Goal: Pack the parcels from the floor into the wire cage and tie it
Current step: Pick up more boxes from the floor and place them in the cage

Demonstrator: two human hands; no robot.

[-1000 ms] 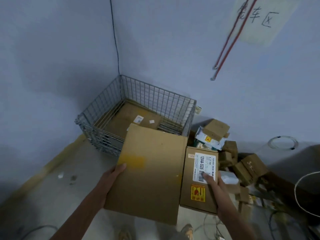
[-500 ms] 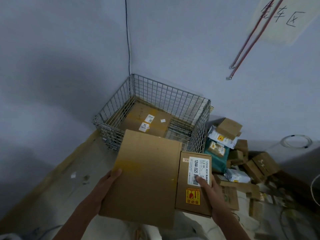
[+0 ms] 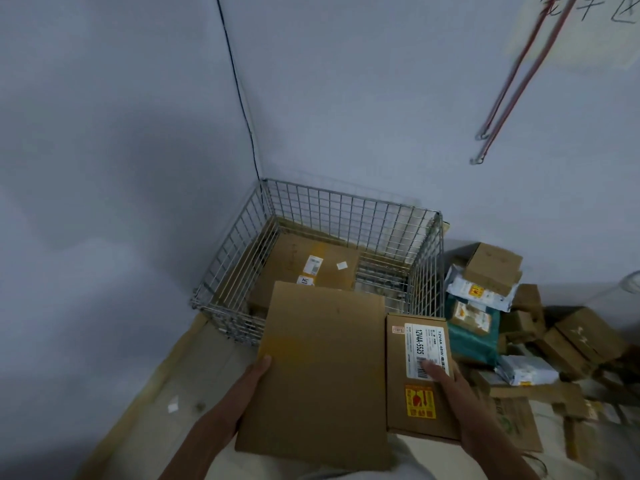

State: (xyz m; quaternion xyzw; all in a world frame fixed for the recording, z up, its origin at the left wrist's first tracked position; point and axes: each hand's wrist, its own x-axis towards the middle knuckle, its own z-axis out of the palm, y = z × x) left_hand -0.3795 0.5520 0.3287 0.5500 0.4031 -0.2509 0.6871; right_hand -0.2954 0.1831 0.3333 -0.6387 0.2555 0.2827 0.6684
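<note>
A wire cage (image 3: 349,209) stands in the room's corner, with one flat brown box (image 3: 308,261) lying inside it. My left hand (image 3: 249,382) grips the left edge of a large plain cardboard box (image 3: 318,368). My right hand (image 3: 450,386) holds a smaller labelled box (image 3: 419,348) with a white barcode label and a yellow-red sticker. Both boxes hang side by side just in front of the cage's near wall. A heap of parcels (image 3: 491,289) lies on the floor right of the cage.
Grey walls close the corner behind and left of the cage. A black cable (image 3: 239,88) runs down the corner. Red cords (image 3: 512,81) hang on the right wall. More brown boxes (image 3: 585,337) and flattened cardboard (image 3: 516,420) crowd the floor at right.
The view has shifted so that the cage sits more to the right and nearer. Both boxes stay in my hands, a little nearer to the cage front.
</note>
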